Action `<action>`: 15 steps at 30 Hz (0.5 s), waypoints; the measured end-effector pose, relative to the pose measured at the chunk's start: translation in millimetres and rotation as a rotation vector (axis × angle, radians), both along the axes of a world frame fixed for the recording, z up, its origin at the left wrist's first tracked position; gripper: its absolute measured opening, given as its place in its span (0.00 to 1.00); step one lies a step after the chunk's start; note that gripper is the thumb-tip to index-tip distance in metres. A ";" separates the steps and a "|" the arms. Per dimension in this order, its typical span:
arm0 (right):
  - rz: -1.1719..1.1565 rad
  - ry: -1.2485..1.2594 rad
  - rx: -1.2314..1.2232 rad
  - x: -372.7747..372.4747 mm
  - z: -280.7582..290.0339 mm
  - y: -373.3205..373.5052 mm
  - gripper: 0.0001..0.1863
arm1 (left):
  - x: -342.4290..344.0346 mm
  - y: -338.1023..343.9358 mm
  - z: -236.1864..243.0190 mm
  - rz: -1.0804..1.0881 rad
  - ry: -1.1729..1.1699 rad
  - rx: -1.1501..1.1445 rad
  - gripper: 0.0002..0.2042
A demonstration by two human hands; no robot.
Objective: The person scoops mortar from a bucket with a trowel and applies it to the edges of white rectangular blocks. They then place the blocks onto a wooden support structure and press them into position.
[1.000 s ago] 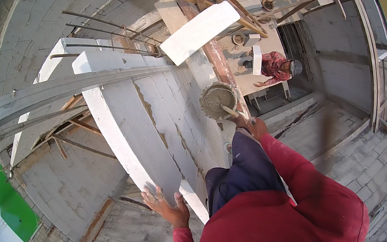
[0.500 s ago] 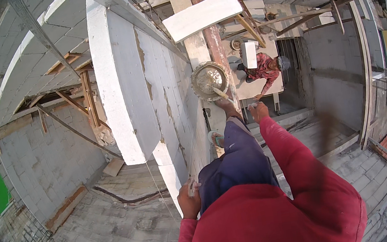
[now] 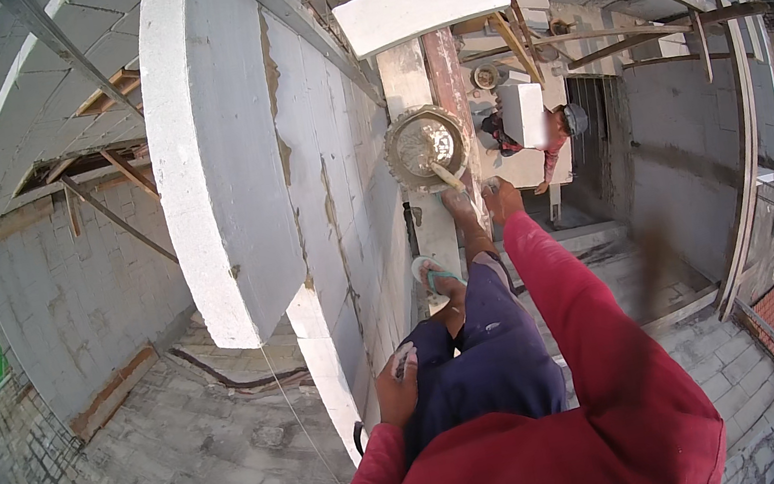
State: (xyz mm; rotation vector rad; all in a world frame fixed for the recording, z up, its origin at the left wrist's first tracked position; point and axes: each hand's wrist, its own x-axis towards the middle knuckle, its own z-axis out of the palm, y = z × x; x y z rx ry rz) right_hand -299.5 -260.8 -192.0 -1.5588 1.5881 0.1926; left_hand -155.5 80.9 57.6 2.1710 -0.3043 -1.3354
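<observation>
My left hand [image 3: 398, 389] rests by my thigh, fingers loosely spread and whitened with mortar, holding nothing I can see. Farther forward, my right hand [image 3: 503, 198] is closed beside the reddish beam [image 3: 442, 61] and my foot; whatever its fingers hold is hidden. Just beyond that foot sits a round mortar bucket [image 3: 400, 174] with wet grey mortar inside. A trowel handle [image 3: 446, 176] sticks out over its near rim. Past the bucket, a long white block [image 3: 423, 9] lies across the beam and a pale plank [image 3: 405, 87].
A tall white block wall [image 3: 243, 163] rises close on my left, with a string [image 3: 289, 404] hanging from its end. Lower down, a co-worker [image 3: 554, 160] has a white block [image 3: 523, 115] at the shoulder. Timber props [image 3: 519, 49] cross ahead; the floor [image 3: 228, 450] lies far below.
My right hand has moved forward to the beam's side. My left hand has shifted up onto my thigh. The co-worker's white block shows larger and nearer the head. My view has turned slightly.
</observation>
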 end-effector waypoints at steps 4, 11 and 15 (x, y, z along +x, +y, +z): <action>-0.030 0.075 0.115 0.5 -41.0 -13.6 0.24 | 4.1 -57.0 -48.6 0.019 0.069 -0.015 0.18; -0.127 -0.046 0.028 -6.3 -74.1 -40.5 0.31 | 7.5 -130.5 -106.5 0.201 0.216 -0.059 0.18; -0.139 -0.107 0.054 12.1 -87.1 -77.2 0.28 | 20.2 -146.6 -127.6 0.215 0.289 0.159 0.17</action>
